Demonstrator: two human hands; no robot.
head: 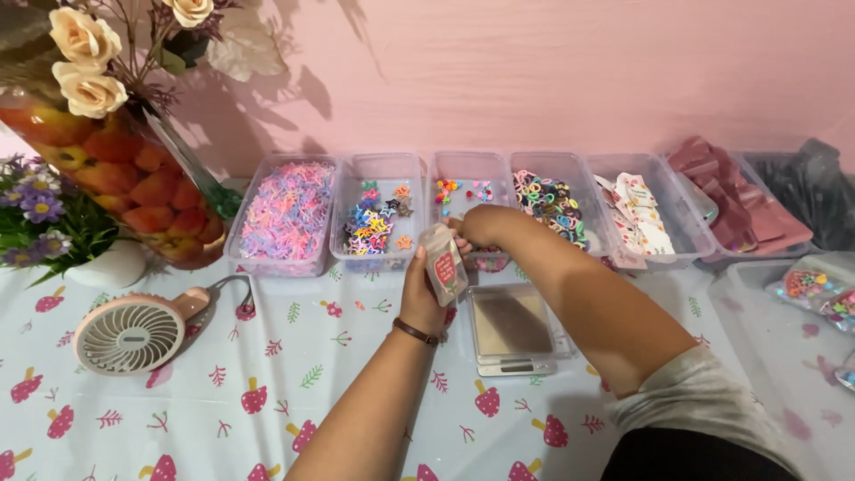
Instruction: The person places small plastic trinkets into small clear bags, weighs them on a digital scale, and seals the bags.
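Note:
My left hand (420, 289) holds a small clear pouch (443, 264) with a red heart label, upright above the tablecloth. A brown band sits on that wrist. My right hand (476, 223) reaches across to the pouch's top, fingers pinched at its opening; whether it holds any beads is hidden. Just behind the hands stands a clear tray of small coloured beads (470, 175). A small digital scale (511, 328) lies on the cloth directly below my right forearm.
A row of clear trays runs along the pink wall: pastel bits (287, 214), star clips (378, 218), coloured rings (554, 203), printed pouches (639, 223), dark red packets (735, 200). A pink hand fan (134, 331) lies left. A flower vase (134, 169) stands far left. A large bin (793, 347) sits right.

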